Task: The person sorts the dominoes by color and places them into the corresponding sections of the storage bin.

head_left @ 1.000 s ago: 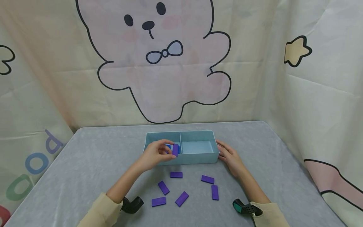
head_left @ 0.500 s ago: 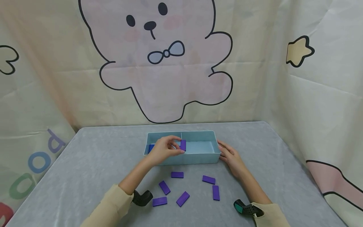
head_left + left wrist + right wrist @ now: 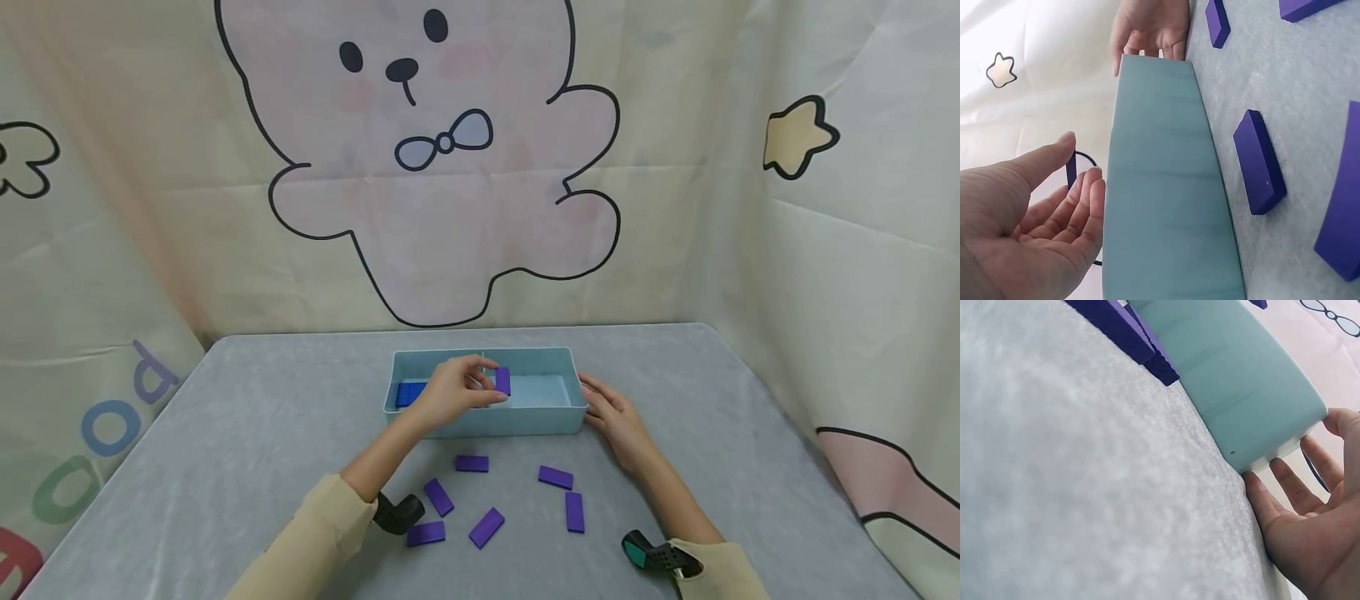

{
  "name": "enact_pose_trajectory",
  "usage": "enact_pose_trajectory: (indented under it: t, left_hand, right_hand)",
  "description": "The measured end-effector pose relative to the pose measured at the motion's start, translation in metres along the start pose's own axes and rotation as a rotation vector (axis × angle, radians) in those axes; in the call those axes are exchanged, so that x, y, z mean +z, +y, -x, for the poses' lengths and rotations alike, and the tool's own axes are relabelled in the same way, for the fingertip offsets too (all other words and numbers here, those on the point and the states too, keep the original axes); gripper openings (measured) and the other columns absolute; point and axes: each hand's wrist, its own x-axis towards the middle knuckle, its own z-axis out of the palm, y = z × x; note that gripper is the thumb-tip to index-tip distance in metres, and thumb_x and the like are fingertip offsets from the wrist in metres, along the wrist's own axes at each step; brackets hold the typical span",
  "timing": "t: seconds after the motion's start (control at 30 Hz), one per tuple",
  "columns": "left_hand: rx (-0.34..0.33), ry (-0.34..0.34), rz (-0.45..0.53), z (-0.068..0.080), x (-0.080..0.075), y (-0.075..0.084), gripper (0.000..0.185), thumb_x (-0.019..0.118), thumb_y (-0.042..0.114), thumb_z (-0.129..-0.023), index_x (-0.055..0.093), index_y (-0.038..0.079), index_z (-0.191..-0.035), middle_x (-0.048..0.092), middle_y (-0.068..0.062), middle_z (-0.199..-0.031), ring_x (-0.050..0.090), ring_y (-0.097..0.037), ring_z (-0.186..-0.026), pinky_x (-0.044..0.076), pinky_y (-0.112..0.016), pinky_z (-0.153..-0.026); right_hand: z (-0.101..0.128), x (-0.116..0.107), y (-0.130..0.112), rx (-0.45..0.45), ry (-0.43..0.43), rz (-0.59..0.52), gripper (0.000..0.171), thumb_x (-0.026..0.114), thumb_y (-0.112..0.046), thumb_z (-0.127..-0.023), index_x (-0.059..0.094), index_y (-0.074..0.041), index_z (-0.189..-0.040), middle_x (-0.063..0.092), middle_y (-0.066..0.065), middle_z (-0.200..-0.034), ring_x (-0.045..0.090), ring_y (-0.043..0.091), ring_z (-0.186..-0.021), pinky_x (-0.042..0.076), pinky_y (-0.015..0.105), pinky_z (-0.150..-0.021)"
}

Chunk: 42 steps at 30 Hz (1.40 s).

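Grey table (image 3: pixel 225 433), five loose purple blocks (image 3: pixel 472 463), one tray (image 3: pixel 487 421)

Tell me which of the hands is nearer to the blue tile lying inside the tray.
Left. The left hand hovers over the tray, pinching a purple tile, just right of the blue tile. The right hand rests against the tray's far right end, outside it.

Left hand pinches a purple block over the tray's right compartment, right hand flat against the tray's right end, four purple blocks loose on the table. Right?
Not quite: the head view shows five loose purple blocks on the table, not four. The rest holds: the left hand pinches a purple block over the right compartment of the tray, and the right hand lies flat against its right end.
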Motion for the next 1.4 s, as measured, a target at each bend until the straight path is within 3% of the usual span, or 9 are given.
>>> enact_pose_trajectory:
  t: [0.27,0.57,0.83,1.03,1.3,1.4]
  left_hand:
    - [-0.004,0.007,0.001,-0.011,0.008,0.004,0.047,0.083,0.014,-0.093,0.067,0.001,-0.135,0.075,-0.008,-0.098,0.069,-0.015,-0.08,0.053,-0.024,-0.063]
    - [-0.026,0.003,0.061,-0.021,0.017,0.01,0.049,0.084,0.01,-0.09,0.067,0.0,-0.135,0.076,-0.01,-0.096,0.067,-0.01,-0.078,0.052,-0.023,-0.064]
    - [-0.068,-0.005,0.105,-0.033,0.026,0.011,0.049,0.085,0.009,-0.09,0.067,-0.001,-0.135,0.077,-0.011,-0.095,0.072,-0.013,-0.079,0.062,-0.051,-0.085]
    - [-0.081,-0.015,0.122,-0.041,0.034,0.016,0.05,0.085,0.006,-0.089,0.066,-0.002,-0.135,0.077,-0.013,-0.093,0.073,-0.014,-0.079,0.063,-0.049,-0.087]
    - [-0.12,-0.015,0.137,-0.048,0.041,0.022,0.05,0.084,0.007,-0.09,0.065,-0.002,-0.135,0.078,-0.014,-0.095,0.076,-0.038,-0.095,0.06,-0.055,-0.094]
    - [-0.139,-0.006,0.147,-0.051,0.044,0.025,0.05,0.085,0.006,-0.09,0.065,-0.001,-0.135,0.078,-0.015,-0.095,0.076,-0.037,-0.095,0.059,-0.056,-0.096]
  right_hand:
    - [0.001,0.0,-0.001,0.009,0.0,0.002,0.055,0.045,-0.027,-0.115,0.036,0.0,-0.162,0.036,0.022,-0.168,0.065,0.002,-0.114,0.053,0.015,-0.094]
    - [0.001,0.0,-0.001,0.005,-0.004,0.007,0.055,0.045,-0.027,-0.115,0.037,0.001,-0.162,0.036,0.022,-0.167,0.064,0.004,-0.116,0.053,0.015,-0.094]
    - [0.001,0.0,-0.002,0.01,-0.007,0.007,0.056,0.045,-0.028,-0.115,0.036,0.001,-0.162,0.036,0.023,-0.167,0.064,0.007,-0.119,0.052,0.015,-0.095]
    - [0.001,0.0,-0.001,0.013,0.001,0.013,0.056,0.045,-0.029,-0.115,0.036,0.0,-0.162,0.037,0.023,-0.167,0.064,0.003,-0.114,0.053,0.015,-0.095]
    - [0.001,-0.001,0.0,0.004,-0.007,0.005,0.056,0.045,-0.028,-0.115,0.036,0.001,-0.162,0.036,0.024,-0.167,0.065,0.008,-0.118,0.053,0.015,-0.095]
    - [0.001,-0.001,0.0,-0.001,-0.007,-0.003,0.056,0.045,-0.027,-0.115,0.036,0.002,-0.162,0.036,0.025,-0.167,0.065,0.005,-0.115,0.053,0.015,-0.094]
